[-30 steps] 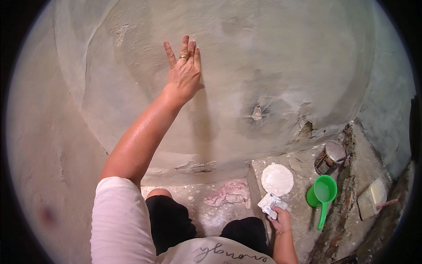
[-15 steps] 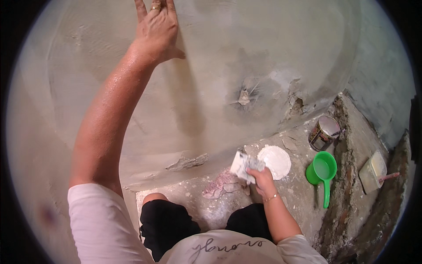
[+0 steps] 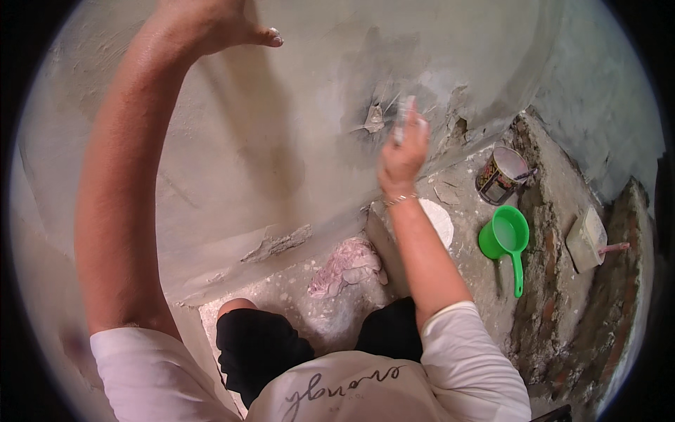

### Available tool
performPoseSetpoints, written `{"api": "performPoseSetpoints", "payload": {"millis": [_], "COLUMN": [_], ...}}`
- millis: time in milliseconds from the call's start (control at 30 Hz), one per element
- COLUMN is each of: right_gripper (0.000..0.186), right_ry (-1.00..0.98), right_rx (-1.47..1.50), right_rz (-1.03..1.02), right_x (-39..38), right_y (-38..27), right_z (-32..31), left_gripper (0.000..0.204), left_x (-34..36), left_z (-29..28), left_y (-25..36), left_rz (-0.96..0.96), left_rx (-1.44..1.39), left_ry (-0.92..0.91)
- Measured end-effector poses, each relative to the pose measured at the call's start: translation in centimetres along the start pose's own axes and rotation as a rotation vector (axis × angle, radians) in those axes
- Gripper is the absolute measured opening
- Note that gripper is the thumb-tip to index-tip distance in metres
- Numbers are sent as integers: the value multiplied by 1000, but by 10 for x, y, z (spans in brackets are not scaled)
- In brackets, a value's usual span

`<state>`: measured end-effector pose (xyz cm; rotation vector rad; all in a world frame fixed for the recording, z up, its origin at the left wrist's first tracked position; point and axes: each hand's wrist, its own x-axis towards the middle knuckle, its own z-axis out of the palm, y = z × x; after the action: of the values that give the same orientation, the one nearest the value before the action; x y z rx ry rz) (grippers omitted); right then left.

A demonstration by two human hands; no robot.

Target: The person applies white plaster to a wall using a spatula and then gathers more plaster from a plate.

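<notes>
At the upper left my left hand [image 3: 223, 24] is on or just by the grey plastered wall [image 3: 309, 84], thumb stretched out with a white smudge at its tip; the other fingers are out of the picture. My right hand [image 3: 403, 160] is raised in front of the wall, fingers closed round a whitish flat pad [image 3: 402, 121], seen edge-on and blurred. It is beside a dark damaged patch holding a flaking scrap [image 3: 374, 118]; whether the pad touches the wall I cannot tell. My right forearm partly hides a white round lid or disc [image 3: 440, 224] on the step below.
On the rough concrete steps at right stand a printed tin [image 3: 496, 176], a green handled jug [image 3: 500, 235] with cloudy liquid and a pale tub [image 3: 580, 243] with a pink-handled tool. A pink crumpled cloth [image 3: 341, 271] lies above my knees, below the wall's broken lower edge.
My left hand has slid up and leftward, partly out of view. My right hand has lifted the pad from beside the white disc up to the wall. The whole view has shifted.
</notes>
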<state>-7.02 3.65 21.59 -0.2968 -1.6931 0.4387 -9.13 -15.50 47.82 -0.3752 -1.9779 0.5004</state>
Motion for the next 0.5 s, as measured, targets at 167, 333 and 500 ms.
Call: {"api": "performPoseSetpoints", "payload": {"millis": [167,333,500], "right_gripper": [62,50,29], "right_ry": [-233,-459,-146], "right_rx": [-171,170,-58], "right_rz": [-86,76,257], "right_x": [-69,-84,-2], "right_y": [-20,-20,29], "right_z": [22,-24,-38], "left_gripper": [128,123,121], "left_x": [-2,-1,-3], "left_z": [-5,9,12], "left_y": [-1,-11,-11], "left_rz": [24,60,54], "left_rx": [-44,-51,-44], "left_ry": [16,65,64]}}
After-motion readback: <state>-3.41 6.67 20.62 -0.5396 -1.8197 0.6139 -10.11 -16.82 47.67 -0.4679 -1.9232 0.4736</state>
